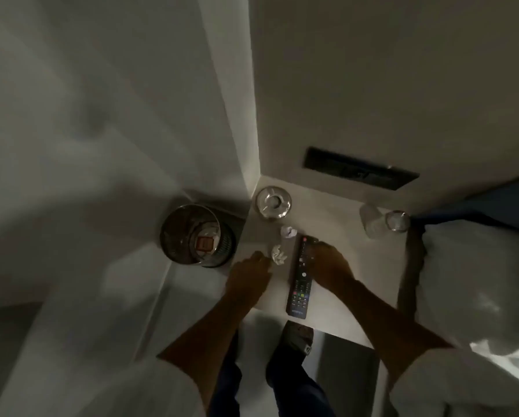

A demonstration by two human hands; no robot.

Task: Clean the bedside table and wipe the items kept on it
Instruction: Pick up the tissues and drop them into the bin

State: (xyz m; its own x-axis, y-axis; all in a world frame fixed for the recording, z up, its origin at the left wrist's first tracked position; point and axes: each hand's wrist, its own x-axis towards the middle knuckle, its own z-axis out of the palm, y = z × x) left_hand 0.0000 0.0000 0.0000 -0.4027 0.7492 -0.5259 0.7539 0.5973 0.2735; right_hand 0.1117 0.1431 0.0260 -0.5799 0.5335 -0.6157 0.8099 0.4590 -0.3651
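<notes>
Below me, I see the black remote (300,276) lying lengthwise on the pale worktop (351,266). My right hand (330,263) lies over its far end, grip hidden, so I cannot tell. My left hand (247,273) hovers loosely curled, holding nothing, just beside a crumpled paper ball (278,254). Farther off sit a second ball (288,231), an ashtray (273,202) and two glasses (384,222); a bin (196,236) stands left.

Your view is dim throughout, greyish and low in contrast. The wall (101,115) at your left is smeared by motion blur. The counter (336,224) is the brightest zone, yet soft. Both hands read as dark, detail-poor shapes. Glare glints on the ashtray (273,203) rim. Straight edges bow outward toward the frame borders.
</notes>
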